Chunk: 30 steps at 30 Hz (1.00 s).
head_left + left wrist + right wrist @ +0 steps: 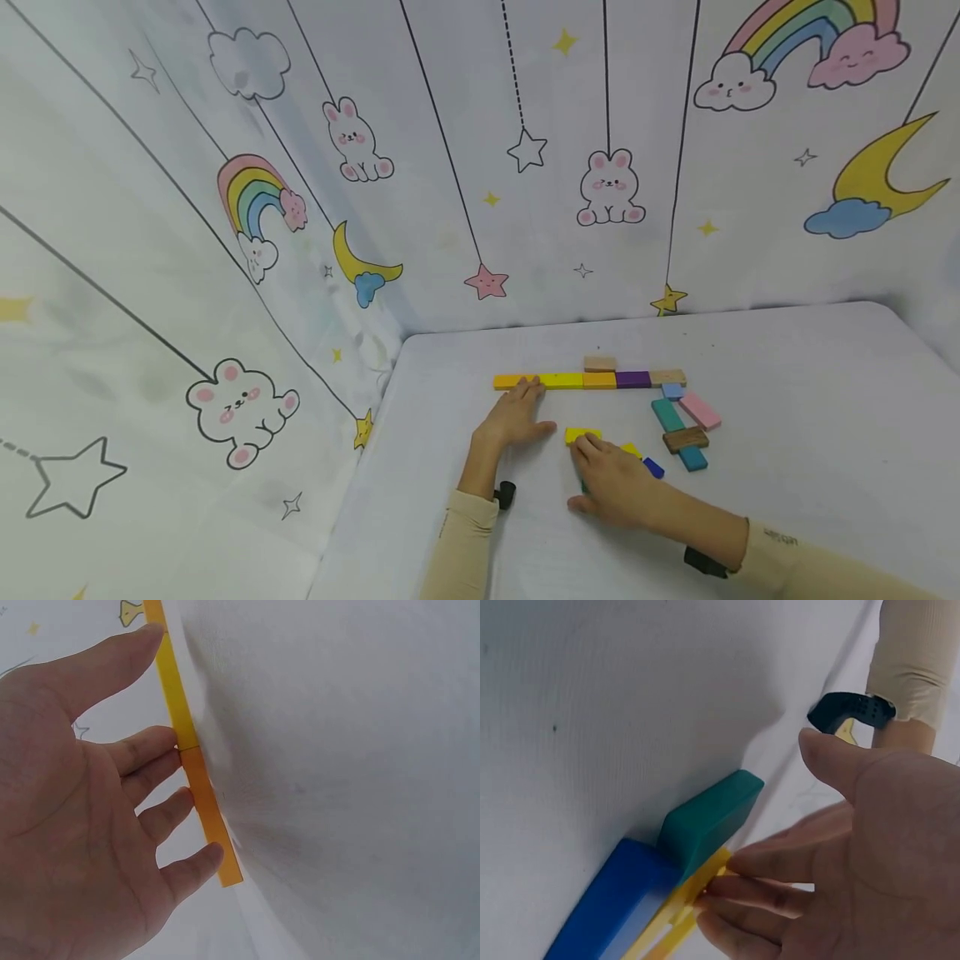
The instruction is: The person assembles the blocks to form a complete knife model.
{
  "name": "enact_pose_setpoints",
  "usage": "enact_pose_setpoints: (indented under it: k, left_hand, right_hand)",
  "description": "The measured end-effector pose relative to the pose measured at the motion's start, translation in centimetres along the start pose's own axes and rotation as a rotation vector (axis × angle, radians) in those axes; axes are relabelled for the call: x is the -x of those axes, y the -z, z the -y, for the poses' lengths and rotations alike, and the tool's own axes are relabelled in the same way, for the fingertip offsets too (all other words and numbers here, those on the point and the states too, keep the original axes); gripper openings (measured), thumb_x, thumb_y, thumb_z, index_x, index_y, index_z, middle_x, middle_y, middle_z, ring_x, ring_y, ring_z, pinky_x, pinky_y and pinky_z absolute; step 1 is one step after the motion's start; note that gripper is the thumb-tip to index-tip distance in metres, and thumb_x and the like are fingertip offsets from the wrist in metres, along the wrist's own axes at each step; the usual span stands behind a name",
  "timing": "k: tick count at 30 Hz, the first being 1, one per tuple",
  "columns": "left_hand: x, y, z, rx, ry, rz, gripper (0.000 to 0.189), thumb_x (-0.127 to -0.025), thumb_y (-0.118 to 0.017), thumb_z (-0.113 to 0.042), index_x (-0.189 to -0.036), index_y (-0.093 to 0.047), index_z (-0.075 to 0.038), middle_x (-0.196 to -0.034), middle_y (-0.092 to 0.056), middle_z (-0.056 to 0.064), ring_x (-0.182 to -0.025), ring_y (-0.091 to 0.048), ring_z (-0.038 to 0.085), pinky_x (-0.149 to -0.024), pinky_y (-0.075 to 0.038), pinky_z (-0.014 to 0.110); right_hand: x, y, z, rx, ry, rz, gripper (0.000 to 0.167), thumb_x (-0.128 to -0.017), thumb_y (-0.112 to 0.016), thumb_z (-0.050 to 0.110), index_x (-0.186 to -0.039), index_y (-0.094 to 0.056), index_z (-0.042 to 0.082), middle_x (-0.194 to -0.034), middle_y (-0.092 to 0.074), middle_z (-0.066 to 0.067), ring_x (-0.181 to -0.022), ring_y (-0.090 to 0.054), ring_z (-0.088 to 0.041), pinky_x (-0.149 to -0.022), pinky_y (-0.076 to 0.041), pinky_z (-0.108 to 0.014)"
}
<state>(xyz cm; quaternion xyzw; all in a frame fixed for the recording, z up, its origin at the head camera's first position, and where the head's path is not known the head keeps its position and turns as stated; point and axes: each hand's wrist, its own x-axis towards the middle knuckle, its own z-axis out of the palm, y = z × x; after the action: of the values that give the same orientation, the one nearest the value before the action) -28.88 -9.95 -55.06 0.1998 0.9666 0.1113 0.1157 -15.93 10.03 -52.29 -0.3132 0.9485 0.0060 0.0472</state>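
A straight row of blocks lies on the white table, with an orange block (210,825) at its left end and a yellow block (176,697) beside it. My left hand (516,417) rests its extended fingertips on these two, thumb held apart. Nearer to me, my right hand (615,479) touches a loose yellow block (582,435) with its fingertips. Under and beside that hand are a green block (709,821), mostly hidden in the head view, a dark blue block (653,467) and another yellow block (632,451), partly covered.
The row continues rightward with another orange block (599,381), a purple block (633,380) and a light wooden block (667,378). A tan block (599,364) sits behind it. Light blue (672,391), pink (701,411) and teal blocks (667,415) lie right, with a brown block (686,440) across the teal.
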Motion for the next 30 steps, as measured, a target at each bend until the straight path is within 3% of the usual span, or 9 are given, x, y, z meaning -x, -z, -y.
enact_pose_setpoints:
  k: [13,19,30]
  left_hand:
    - [0.0,0.2,-0.1,-0.029,-0.007,-0.003,0.080,-0.097,-0.068,-0.056,-0.162,-0.040,-0.018,-0.172,-0.026,-0.002,-0.160,-0.020,0.020,-0.129,-0.020,0.042]
    - [0.0,0.2,-0.2,-0.028,-0.007,-0.008,0.078,-0.098,-0.067,-0.055,-0.161,-0.041,-0.018,-0.172,-0.027,-0.003,-0.159,-0.022,0.021,-0.129,-0.022,0.041]
    - [0.1,0.4,-0.4,-0.030,0.013,0.007,0.079,-0.098,-0.067,-0.055,-0.162,-0.039,-0.019,-0.172,-0.025,-0.003,-0.160,-0.019,0.019,-0.129,-0.020,0.040]
  right_hand:
    - [-1.2,-0.5,-1.9,-0.111,-0.041,-0.017,0.083,-0.092,-0.072,0.060,-0.144,-0.056,-0.003,-0.139,-0.056,-0.017,-0.133,-0.057,-0.032,-0.113,-0.048,-0.049]
    - [-1.5,-0.6,-2.7,-0.101,-0.044,-0.057,0.077,-0.093,-0.073,0.057,-0.140,-0.060,-0.003,-0.132,-0.059,-0.015,-0.126,-0.060,-0.030,-0.114,-0.046,-0.051]
    - [-2.1,-0.3,-3.9,-0.096,-0.004,-0.076,0.078,-0.093,-0.075,0.054,-0.142,-0.058,-0.004,-0.136,-0.057,-0.017,-0.123,-0.062,-0.032,-0.110,-0.050,-0.052]
